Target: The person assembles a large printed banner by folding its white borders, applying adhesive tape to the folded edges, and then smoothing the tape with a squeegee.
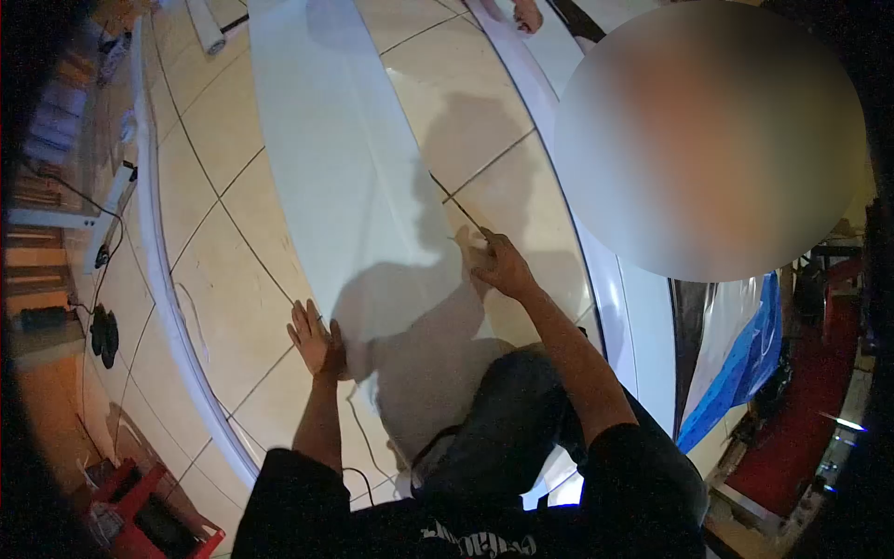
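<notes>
A long, pale, flat strip [335, 158] lies on the tiled floor in front of me and runs away toward the top of the view. My left hand [319, 347] is open and flat, its fingers spread at the strip's left edge and over the tiles. At the opposite edge my right hand [504, 266] is closed, with the fingers bent together. Whatever it may hold is too small or too hidden to make out. A dark line by its fingertips looks like a tile joint. My shadow covers the near part of the strip.
A long white edging [160, 233] curves along the floor at left. Dark shoes [104, 335] and a red object [154, 517] lie beyond it. Another person's hand [528, 16] shows at top right, above a blurred area. Pale panels [643, 326] and blue sheeting [736, 373] lie at right.
</notes>
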Demonstrator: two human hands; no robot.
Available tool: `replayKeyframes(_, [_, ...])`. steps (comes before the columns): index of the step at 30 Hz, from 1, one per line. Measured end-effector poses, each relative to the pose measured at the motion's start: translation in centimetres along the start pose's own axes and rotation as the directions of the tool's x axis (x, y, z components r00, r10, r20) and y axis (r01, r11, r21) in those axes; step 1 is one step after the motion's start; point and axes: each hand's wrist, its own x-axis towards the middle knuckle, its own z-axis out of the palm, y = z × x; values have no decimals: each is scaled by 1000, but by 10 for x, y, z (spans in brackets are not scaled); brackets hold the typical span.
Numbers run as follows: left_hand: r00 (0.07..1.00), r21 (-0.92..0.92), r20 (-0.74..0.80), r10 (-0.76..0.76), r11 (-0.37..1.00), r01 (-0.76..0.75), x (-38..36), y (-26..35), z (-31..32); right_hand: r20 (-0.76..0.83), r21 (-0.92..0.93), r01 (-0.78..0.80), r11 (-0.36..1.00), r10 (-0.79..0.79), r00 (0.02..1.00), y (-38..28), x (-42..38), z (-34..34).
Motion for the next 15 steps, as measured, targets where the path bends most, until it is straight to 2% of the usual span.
replayKeyframes(1, [1000, -7, 17, -6, 1000, 6, 6, 0, -3, 12, -8, -13, 1000, 13, 1000, 0, 13, 5])
replayKeyframes(3, [988, 107, 140, -58, 993, 44, 7, 3, -8, 41, 63, -108, 992, 105, 994, -2, 27, 12])
replayKeyframes(6, [994, 88, 109, 3, 996, -12, 10, -2, -5, 102, 10, -144, 990, 142, 985, 21, 37, 18])
replayKeyframes(7, [994, 82, 109, 14, 996, -23, 8, -3, -3, 92, 4, -155, 988, 154, 984, 13, 45, 8])
replayKeyframes(8, [993, 71, 116, 32, 997, -40, 6, -2, -1, 176, -4, -146, 989, 145, 974, 1, 51, -6])
replayKeyframes(10, [978, 58, 207, -29, 998, 17, 9, -5, -1, 293, -8, -121, 993, 118, 949, -19, 67, -39])
replayKeyframes(11, [975, 60, 221, 4, 998, -18, 12, -7, 0, 272, 3, -148, 989, 142, 952, -17, 79, -55])
replayKeyframes(13, [965, 150, 257, -51, 989, 12, 13, -1, -2, 260, -30, 36, 999, -27, 965, -8, 96, -90])
replayKeyframes(14, [930, 188, 343, -132, 980, 70, 20, 8, -10, 222, -47, 33, 998, -22, 975, -10, 102, -111])
replayKeyframes(15, [928, 190, 354, -113, 981, 47, 24, 9, -9, 183, -65, 31, 997, -19, 983, -14, 107, -135])
